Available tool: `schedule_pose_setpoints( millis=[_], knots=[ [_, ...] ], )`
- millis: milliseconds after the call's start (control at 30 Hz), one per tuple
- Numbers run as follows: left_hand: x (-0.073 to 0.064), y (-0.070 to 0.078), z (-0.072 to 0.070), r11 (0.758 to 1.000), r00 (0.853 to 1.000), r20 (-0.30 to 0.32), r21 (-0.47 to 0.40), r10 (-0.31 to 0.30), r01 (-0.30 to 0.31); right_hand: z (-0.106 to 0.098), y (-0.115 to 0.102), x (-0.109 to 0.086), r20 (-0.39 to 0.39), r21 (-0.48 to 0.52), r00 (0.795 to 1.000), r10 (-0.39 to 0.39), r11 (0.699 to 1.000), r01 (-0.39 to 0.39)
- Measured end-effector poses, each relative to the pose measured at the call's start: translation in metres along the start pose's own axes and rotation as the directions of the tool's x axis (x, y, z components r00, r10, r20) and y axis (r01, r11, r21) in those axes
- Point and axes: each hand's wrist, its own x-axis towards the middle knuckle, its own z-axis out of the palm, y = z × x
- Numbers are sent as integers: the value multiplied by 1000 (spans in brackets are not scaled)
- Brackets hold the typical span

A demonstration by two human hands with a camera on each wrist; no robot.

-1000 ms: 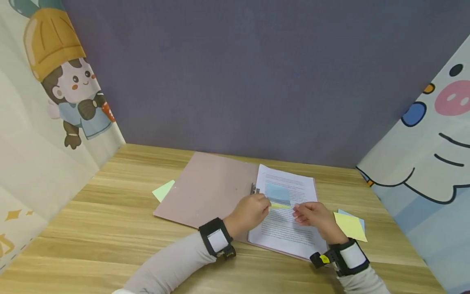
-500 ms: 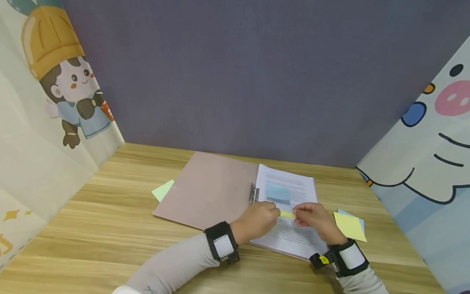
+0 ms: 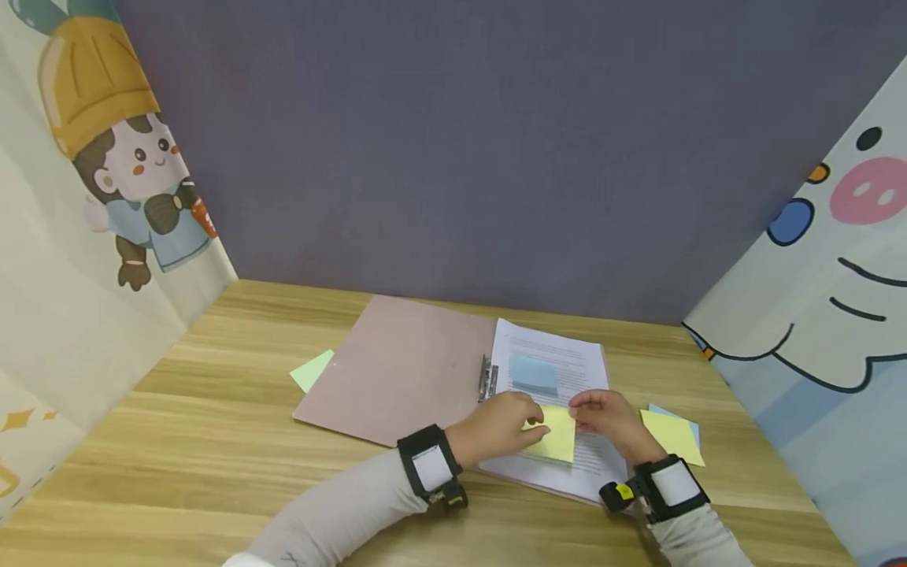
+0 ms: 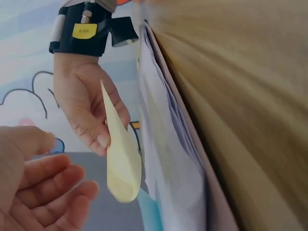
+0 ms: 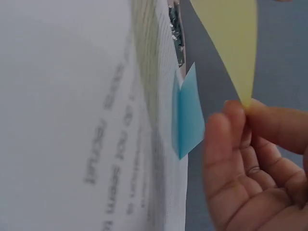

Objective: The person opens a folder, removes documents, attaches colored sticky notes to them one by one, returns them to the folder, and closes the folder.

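Observation:
My right hand (image 3: 612, 421) pinches a yellow sticky note (image 3: 561, 442) at its edge between thumb and fingertips. In the left wrist view the note (image 4: 122, 163) hangs bent, above the printed pages (image 3: 591, 472). My left hand (image 3: 496, 431) is at the note's left side, thumb and loosely bent fingers apart; the left wrist view shows a gap between those fingers (image 4: 53, 190) and the note. A blue sticky note (image 3: 534, 372) is stuck on the upper page, one part of it standing up in the right wrist view. The pages lie in an opened pinkish folder (image 3: 411, 366).
A metal clip (image 3: 486, 379) sits along the folder's spine. Right of the folder, another yellow note (image 3: 669, 435) overlaps a blue one (image 3: 694, 431) on the wooden table (image 3: 234, 409). A green note (image 3: 310, 370) pokes out by the folder's left edge. A grey panel (image 3: 453, 157) stands behind.
The yellow note was seen nearly edge-on between both hands, moving toward the page's lower part. Now its face shows, and my left fingers have let go of it; my right hand stays nearly in place.

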Motion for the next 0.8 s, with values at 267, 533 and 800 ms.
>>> schedule_pose_setpoints(
  millis=[267, 533, 800],
  knots=[
    [9, -7, 14, 994, 978, 181, 42, -102, 96, -1, 11, 8, 33, -71, 999, 0, 997, 2],
    [14, -11, 21, 988, 959, 237, 43, -157, 151, 2, 10, 12, 22, -124, 999, 33, 992, -30],
    [17, -12, 24, 984, 953, 247, 54, -178, 170, 4, 10, 18, -23, -168, 997, 80, 982, -83]
  ],
)
